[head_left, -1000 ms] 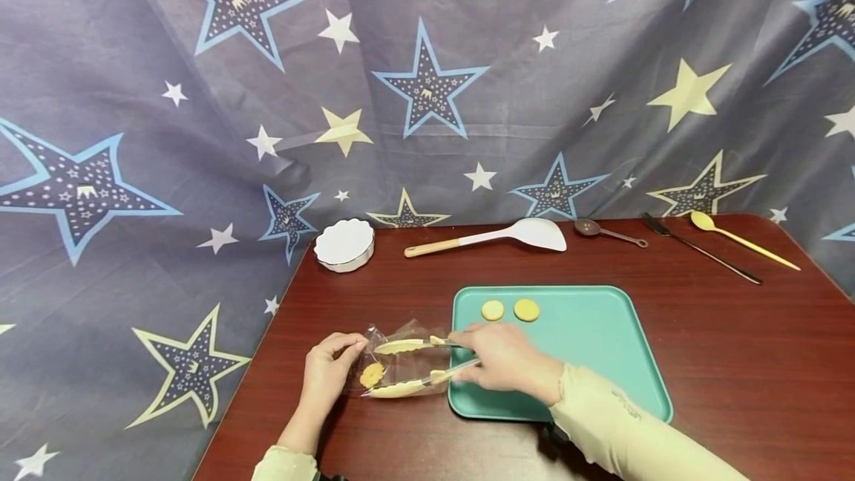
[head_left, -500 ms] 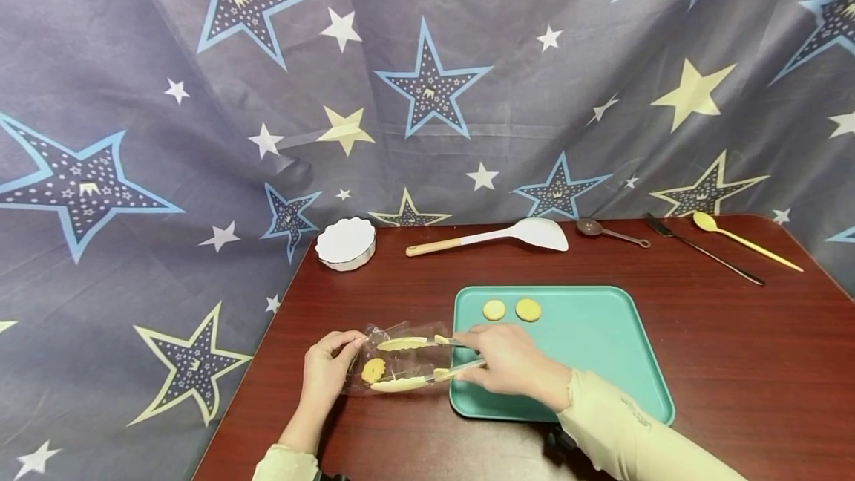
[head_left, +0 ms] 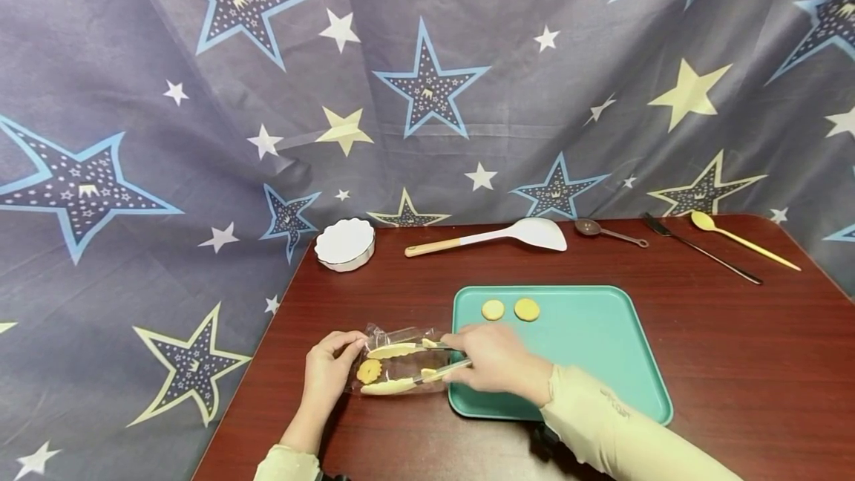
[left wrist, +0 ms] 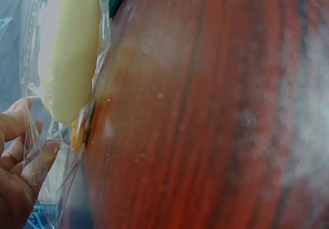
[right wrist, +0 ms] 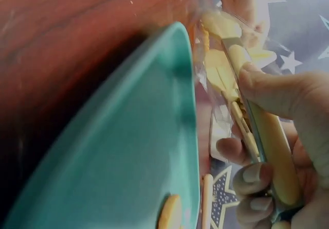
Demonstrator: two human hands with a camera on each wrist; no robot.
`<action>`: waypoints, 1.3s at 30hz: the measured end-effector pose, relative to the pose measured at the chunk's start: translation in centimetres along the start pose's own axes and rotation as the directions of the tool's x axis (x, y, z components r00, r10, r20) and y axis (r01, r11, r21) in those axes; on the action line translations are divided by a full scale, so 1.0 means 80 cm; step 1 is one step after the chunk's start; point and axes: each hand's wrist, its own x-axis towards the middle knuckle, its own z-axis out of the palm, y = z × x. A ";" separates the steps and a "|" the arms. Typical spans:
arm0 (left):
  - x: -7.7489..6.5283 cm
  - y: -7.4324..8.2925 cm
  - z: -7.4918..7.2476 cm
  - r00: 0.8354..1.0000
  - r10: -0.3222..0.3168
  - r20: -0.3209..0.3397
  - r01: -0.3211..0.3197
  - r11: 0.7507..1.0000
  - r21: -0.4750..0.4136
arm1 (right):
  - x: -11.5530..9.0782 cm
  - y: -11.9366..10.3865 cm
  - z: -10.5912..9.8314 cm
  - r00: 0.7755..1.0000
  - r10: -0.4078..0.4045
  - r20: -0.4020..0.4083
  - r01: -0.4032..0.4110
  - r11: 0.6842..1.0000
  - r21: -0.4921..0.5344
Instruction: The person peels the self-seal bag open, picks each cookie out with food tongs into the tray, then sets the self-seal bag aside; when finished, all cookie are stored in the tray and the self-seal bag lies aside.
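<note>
A clear plastic bag (head_left: pixel 405 335) lies left of the teal tray, and my left hand (head_left: pixel 329 368) pinches its edge between thumb and fingers. Inside the bag sits a yellow scalloped cookie (head_left: pixel 369 371). My right hand (head_left: pixel 497 362) grips a pair of tongs (head_left: pixel 390 386) with cream-yellow heads and metal arms. The tongs' two heads are spread apart within the bag, close to the cookie on either side. In the left wrist view one tong head (left wrist: pixel 72 54) fills the clear film. The right wrist view shows the thumb and fingers curled round the tongs' handles (right wrist: pixel 277 157).
Two round cookies, a pale one (head_left: pixel 493 309) and a yellower one (head_left: pixel 526 309), rest on the teal tray (head_left: pixel 601 347). Behind stand a white fluted dish (head_left: pixel 344 245), a white spatula (head_left: pixel 534 234), a brown slotted spoon (head_left: pixel 588 227), a dark long-handled utensil (head_left: pixel 708 252) and a yellow spoon (head_left: pixel 704 221).
The right hand and tongs have shifted slightly left, further into the bag. The cookie inside has moved slightly left too. The left hand keeps its pinch on the bag's edge.
</note>
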 end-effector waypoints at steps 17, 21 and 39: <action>0.000 0.001 -0.004 0.999 0.041 -0.015 -0.040 0.999 0.028 | -0.008 -0.005 0.007 0.989 -0.050 -0.138 0.048 0.999 -0.017; 0.001 0.001 -0.004 0.999 0.021 -0.025 -0.020 0.999 0.040 | -0.015 0.000 -0.003 0.988 -0.051 -0.146 0.052 0.999 0.003; 0.004 0.004 -0.001 0.998 0.061 -0.005 -0.061 0.998 0.018 | -0.073 0.042 -0.047 0.977 -0.012 -0.212 0.021 0.999 0.041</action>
